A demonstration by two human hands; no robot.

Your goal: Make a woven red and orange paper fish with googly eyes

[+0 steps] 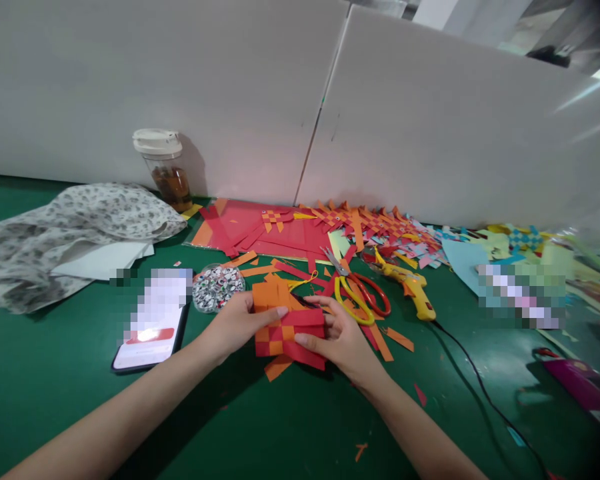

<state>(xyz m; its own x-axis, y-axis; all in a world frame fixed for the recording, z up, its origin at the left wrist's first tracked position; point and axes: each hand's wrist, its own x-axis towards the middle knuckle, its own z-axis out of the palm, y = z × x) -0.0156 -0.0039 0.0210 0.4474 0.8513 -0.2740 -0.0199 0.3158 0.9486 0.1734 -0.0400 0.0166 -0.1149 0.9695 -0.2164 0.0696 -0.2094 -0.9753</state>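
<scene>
Between my two hands is a woven paper piece [275, 335] of red and orange strips, checkered at its lower left. My left hand [237, 323] grips its left side, thumb on top across the weave. On the right side my right hand [343, 340] pinches the loose red strips, with its thumb in front and fingers behind. Orange strips stick up at the top and one hangs below. Just behind lie yellow-handled scissors [353, 303] and red-handled scissors [377, 297], over scattered paper strips. A round dish of googly eyes [219, 288] stands left of the woven piece.
A yellow glue gun [410, 283] lies at right, its black cord running toward the front. A phone [153, 320] lies at left, near patterned cloth [80, 227] and a lidded tea cup [165, 170]. Finished woven red-orange fish [375, 223] line the wall behind red sheets [285, 233].
</scene>
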